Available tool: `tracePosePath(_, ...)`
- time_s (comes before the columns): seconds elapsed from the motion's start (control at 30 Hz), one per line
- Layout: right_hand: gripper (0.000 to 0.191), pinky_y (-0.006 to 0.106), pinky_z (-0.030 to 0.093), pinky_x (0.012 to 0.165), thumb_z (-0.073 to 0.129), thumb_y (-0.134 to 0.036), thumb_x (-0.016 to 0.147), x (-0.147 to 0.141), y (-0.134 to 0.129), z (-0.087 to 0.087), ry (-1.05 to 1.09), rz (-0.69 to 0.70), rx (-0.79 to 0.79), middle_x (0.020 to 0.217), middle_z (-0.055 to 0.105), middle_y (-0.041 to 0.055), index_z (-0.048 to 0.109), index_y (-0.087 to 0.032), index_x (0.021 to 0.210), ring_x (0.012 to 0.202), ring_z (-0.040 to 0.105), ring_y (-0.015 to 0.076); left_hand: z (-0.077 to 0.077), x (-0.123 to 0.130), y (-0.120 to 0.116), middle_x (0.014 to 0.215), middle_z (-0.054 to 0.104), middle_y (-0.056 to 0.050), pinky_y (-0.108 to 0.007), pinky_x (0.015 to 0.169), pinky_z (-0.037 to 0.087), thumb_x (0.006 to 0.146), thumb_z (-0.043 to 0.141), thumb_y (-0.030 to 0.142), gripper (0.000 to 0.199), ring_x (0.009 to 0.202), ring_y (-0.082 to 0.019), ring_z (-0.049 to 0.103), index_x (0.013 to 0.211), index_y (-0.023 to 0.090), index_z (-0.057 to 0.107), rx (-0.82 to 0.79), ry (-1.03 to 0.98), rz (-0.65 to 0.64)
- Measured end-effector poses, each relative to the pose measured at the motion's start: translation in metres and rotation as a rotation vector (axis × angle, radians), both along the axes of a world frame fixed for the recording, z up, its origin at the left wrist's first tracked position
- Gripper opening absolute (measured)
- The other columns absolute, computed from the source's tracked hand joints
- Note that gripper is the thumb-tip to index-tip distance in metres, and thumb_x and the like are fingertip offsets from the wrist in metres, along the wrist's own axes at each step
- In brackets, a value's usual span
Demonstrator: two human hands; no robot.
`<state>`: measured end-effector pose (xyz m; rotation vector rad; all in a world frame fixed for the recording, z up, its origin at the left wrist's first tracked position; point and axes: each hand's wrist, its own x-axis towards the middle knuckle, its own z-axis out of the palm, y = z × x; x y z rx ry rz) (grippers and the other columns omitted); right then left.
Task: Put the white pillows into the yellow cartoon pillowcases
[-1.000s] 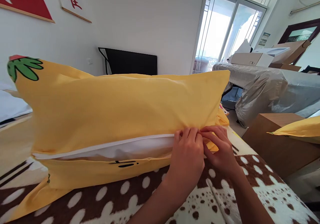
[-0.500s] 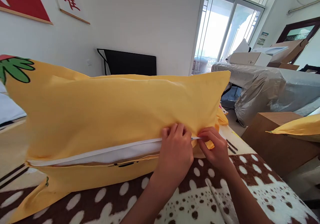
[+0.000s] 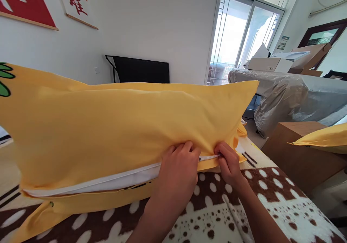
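Head view: a spotted blanket (image 3: 211, 217) spreads at 6 o'clock. On it a yellow pillow (image 3: 130, 120) fills the centre out past 9 o'clock, gaping over white cloth (image 3: 135, 177). At 6 o'clock the left hand (image 3: 179, 174) grasps the pillow's edge, fingertips hidden; at 4 o'clock the right hand (image 3: 229, 163) pinches the zip (image 3: 213, 157). Between the hands it looks closed; the longer stretch toward 8 o'clock is undone.

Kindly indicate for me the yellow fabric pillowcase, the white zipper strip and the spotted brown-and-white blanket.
Yellow fabric pillowcase (image 3: 121, 124), head view: middle of its front.
White zipper strip (image 3: 210, 157), head view: its right part.
Spotted brown-and-white blanket (image 3: 206, 219), head view: bare near part.
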<state>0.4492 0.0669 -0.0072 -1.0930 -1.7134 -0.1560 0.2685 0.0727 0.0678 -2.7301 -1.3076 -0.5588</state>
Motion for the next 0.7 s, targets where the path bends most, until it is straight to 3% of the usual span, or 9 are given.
tracePosePath(0.13, 0.005, 0.029, 0.037, 0.062, 0.042, -0.020, 0.083, -0.003, -0.003, 0.006, -0.119, 0.012, -0.029, 0.074, 0.049, 0.0021, 0.047, -0.020, 0.083, 0.070, 0.047, 0.0171, 0.001, -0.001, 0.000, 0.081, 0.056, -0.003, -0.036, 0.071, 0.038, 0.088, 0.041, 0.014, 0.022, 0.076, -0.020, 0.055, 0.074, 0.019, 0.057, 0.025, 0.000, -0.012)
tracePosePath(0.27, 0.019, 0.027, 0.038, 0.063, 0.060, -0.037, 0.084, -0.005, 0.000, 0.007, -0.244, -0.067, -0.002, 0.076, 0.055, 0.0026, 0.052, -0.020, 0.086, 0.072, 0.052, 0.0172, 0.001, -0.001, 0.002, 0.083, 0.058, -0.003, -0.034, 0.071, 0.039, 0.088, 0.041, 0.012, 0.022, 0.078, -0.019, 0.056, 0.076, 0.019, 0.059, -0.001, -0.014, -0.011)
tracePosePath(0.4, 0.019, 0.025, 0.036, 0.059, 0.052, -0.031, 0.091, -0.007, 0.003, 0.005, -0.289, -0.115, 0.012, 0.067, 0.056, 0.0015, 0.055, -0.020, 0.076, 0.064, 0.051, 0.0143, -0.001, -0.003, 0.006, 0.085, 0.060, -0.002, -0.034, 0.072, 0.039, 0.087, 0.042, 0.010, 0.022, 0.080, -0.019, 0.058, 0.081, 0.019, 0.061, 0.004, -0.014, -0.008)
tracePosePath(0.57, 0.020, 0.024, 0.037, 0.060, 0.050, -0.029, 0.092, -0.007, 0.004, 0.003, -0.237, -0.099, 0.006, 0.068, 0.058, 0.0025, 0.059, -0.019, 0.078, 0.065, 0.052, 0.0137, -0.003, -0.003, 0.008, 0.085, 0.061, -0.003, -0.033, 0.069, 0.040, 0.085, 0.041, 0.008, 0.023, 0.077, -0.019, 0.058, 0.082, 0.019, 0.061, 0.051, 0.017, 0.007)
tracePosePath(0.7, 0.021, 0.024, 0.038, 0.060, 0.050, -0.031, 0.092, -0.006, 0.006, 0.002, -0.179, -0.082, -0.023, 0.068, 0.058, 0.0025, 0.059, -0.019, 0.077, 0.064, 0.052, 0.0135, -0.014, -0.003, 0.006, 0.080, 0.060, -0.005, -0.036, 0.068, 0.040, 0.076, 0.044, 0.001, 0.022, 0.076, -0.023, 0.058, 0.080, 0.017, 0.059, 0.280, 0.134, 0.023)
